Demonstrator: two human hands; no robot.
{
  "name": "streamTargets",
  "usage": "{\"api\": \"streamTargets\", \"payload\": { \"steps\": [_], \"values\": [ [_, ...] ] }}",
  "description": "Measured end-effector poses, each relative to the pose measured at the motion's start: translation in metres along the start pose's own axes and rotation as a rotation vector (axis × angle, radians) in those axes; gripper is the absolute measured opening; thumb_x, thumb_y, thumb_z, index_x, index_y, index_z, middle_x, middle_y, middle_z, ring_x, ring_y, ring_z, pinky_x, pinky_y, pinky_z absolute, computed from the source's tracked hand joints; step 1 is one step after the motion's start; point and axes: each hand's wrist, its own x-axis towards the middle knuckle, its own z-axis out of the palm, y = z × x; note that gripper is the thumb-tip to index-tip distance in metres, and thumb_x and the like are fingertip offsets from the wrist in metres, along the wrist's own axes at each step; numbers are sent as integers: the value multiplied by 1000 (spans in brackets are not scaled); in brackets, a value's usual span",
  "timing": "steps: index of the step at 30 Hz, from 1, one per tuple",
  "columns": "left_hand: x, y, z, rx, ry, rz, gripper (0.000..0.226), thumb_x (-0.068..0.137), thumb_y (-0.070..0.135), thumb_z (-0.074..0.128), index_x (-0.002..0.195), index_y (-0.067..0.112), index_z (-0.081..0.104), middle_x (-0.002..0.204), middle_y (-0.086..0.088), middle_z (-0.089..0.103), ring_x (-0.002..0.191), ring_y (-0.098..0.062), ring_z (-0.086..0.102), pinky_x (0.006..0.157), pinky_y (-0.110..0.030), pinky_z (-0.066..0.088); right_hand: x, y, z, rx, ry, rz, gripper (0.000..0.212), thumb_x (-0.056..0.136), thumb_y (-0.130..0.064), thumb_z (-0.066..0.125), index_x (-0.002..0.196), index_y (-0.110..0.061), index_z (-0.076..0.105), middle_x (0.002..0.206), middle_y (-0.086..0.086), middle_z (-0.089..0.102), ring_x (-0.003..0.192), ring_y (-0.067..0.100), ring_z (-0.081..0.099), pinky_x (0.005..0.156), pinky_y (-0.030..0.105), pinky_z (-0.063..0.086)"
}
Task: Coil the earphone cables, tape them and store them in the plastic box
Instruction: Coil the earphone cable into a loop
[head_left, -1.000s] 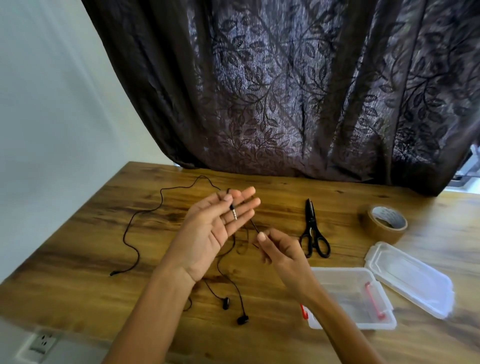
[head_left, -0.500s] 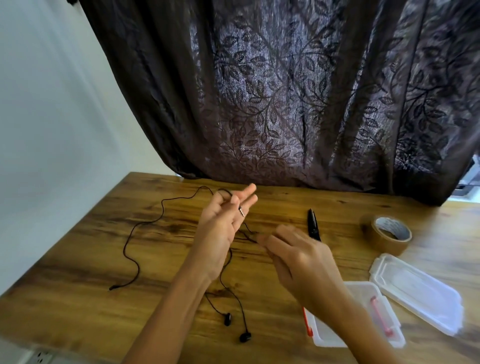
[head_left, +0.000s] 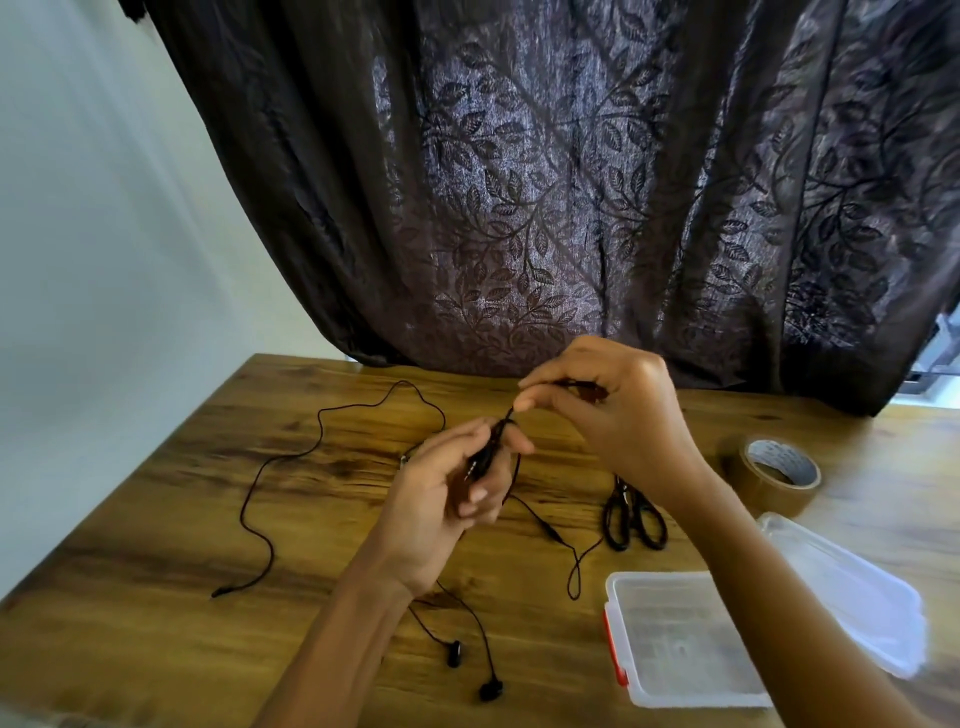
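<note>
Earphone cable (head_left: 545, 526): black, partly lifted off the table (head_left: 156, 519). Left hand (head_left: 447, 499): at centre, palm toward the camera, fingers curled round a gathered run of the cable, metal plug (head_left: 471, 469) showing against the palm. Right hand (head_left: 613, 421): at 1 o'clock of the left, just beside it, thumb and forefinger pinching the same cable; a short strand runs between the two hands. From the left hand the cable drops toward 4 o'clock, passes an inline remote and turns in a small loop on the wood near the box (head_left: 680, 639); two strands run to 6 o'clock, ending in two earbuds (head_left: 453, 653) lying apart. Second cable (head_left: 244, 506): black, uncoiled, at 9 o'clock of the hands, free end toward 8 o'clock. Box: clear plastic, open, red latch on its left edge, at 4 o'clock, partly behind the right forearm. Lid (head_left: 852, 587): clear, off, at 2 o'clock of the box; whether touching cannot be told. Scissors (head_left: 634, 514): black handles, at 3 o'clock, blades hidden by the right wrist. Tape (head_left: 779, 473): brown roll, hole upward, at 3 o'clock beyond the scissors. Curtain (head_left: 571, 208): dark, leaf pattern, at 12 o'clock
</note>
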Motion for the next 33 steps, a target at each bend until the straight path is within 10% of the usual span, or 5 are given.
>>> {"api": "streamTargets", "payload": {
  "steps": [6,12,18,25,33],
  "values": [
    [2,10,-5,-161,12,-5,28,84,20,41,77,11,66,46,4,40,35,-4,28,35,-18,14,-25,23,34,63,79,159,12,88,-15,59,87,-23,68,72,-22,60,67,-3,57,61,13,44],
    [11,19,-11,-292,150,89,30,84,20,43,87,9,71,63,-2,61,43,-7,51,34,-14,36,-60,19,61,199,72,318,25,90,-45,31,76,-32,47,57,-7,51,50,10,48,46,30,40],
    [21,19,-16,-296,214,193,33,98,19,29,106,9,59,93,-5,73,81,-15,71,64,-23,57,-87,13,67,110,-233,296,22,94,-34,44,93,-18,59,61,-8,56,54,10,54,49,29,44],
    [26,7,-17,-49,280,194,30,88,26,38,108,15,58,108,-1,70,109,-20,63,99,-35,44,-86,-5,47,-147,-267,152,22,95,-34,46,98,-21,63,74,-9,66,60,7,60,51,28,51],
    [14,-13,-5,275,140,68,25,93,24,39,102,17,61,85,4,73,82,-8,68,71,-18,53,-41,-21,2,-257,-85,-70,17,82,-35,58,89,-26,72,75,-14,65,60,0,56,48,20,48]
  ]
}}
